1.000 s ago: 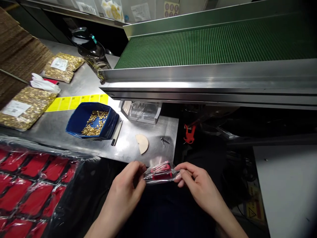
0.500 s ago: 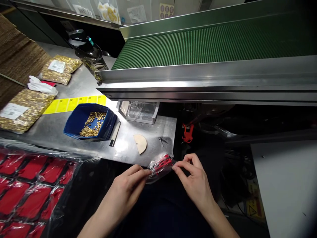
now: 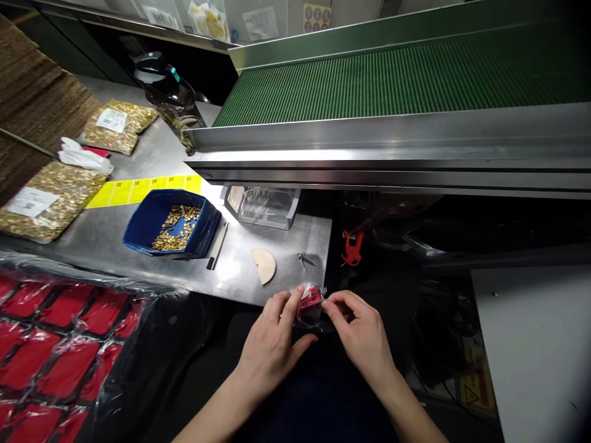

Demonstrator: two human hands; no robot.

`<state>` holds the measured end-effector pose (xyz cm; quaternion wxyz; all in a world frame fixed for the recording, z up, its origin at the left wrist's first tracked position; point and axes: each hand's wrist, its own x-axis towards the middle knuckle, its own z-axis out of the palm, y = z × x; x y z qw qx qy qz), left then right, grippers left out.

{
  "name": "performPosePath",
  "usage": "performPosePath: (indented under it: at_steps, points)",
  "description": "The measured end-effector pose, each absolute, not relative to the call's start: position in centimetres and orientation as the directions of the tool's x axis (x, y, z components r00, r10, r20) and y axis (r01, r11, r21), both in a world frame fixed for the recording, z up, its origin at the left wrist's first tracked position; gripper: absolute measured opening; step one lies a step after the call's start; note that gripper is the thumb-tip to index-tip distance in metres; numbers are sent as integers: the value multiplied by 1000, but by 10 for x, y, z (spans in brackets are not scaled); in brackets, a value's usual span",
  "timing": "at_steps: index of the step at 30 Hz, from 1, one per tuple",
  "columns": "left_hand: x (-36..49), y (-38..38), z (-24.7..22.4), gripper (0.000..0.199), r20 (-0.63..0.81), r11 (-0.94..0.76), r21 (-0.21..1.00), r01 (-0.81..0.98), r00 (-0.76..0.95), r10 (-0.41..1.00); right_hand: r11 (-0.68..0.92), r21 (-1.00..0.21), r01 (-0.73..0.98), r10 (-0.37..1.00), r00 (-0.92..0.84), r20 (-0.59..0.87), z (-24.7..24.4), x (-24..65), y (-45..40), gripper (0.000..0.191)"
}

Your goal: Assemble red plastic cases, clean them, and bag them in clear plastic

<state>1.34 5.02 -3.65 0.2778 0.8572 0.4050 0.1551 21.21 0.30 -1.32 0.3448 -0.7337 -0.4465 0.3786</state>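
A clear plastic bag with a red item inside (image 3: pixel 311 299) is between my hands, just off the front edge of the metal table. My right hand (image 3: pixel 362 329) pinches the bag's right edge between thumb and fingers. My left hand (image 3: pixel 272 338) lies against the bag's left side, its thumb spread away from the fingers; the fingertips partly cover the bag. Beyond the hands, a pale half-round disc (image 3: pixel 264 266) and small scissors (image 3: pixel 306 260) lie on the table.
A blue bin (image 3: pixel 138 223) of gold pieces, a knife (image 3: pixel 217 246) and a clear tray (image 3: pixel 268 208) sit on the table. The green conveyor (image 3: pixel 360 86) runs above. Bagged red items (image 3: pixel 69 367) lie left; a red-orange tool (image 3: pixel 353 248) is right of the table.
My left hand has moved right and up along the bag, and its thumb has opened away from the fingers. The bag looks more bunched. My right hand still pinches its edge.
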Motion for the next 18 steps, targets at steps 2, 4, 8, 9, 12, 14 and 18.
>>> performPosePath:
  at_steps: [2,4,8,9,12,14,18]
  points:
    - [22,51,-43,46,99,-528,598,603,598,795,-367,-847,385,916,310,-256,-14,213,2,17]
    - [28,52,-46,13,142,-517,612,599,559,817,-370,-848,379,917,297,-268,-13,213,1,16]
    - [33,55,-39,5,78,-347,752,561,447,891,-362,-860,360,926,243,-288,-13,205,-5,11]
    - [33,55,-36,5,31,-282,789,546,422,906,-355,-866,351,930,225,-290,-15,201,-7,11]
    - [32,54,-24,4,-90,-134,860,492,405,910,-340,-888,311,937,187,-293,-21,189,-12,18]
    - [30,52,-18,16,-102,-132,884,448,461,881,-351,-898,264,932,185,-311,-25,184,-14,24]
    - [24,47,-14,46,-28,-288,872,396,627,779,-423,-905,40,899,147,-413,-29,186,-14,25]
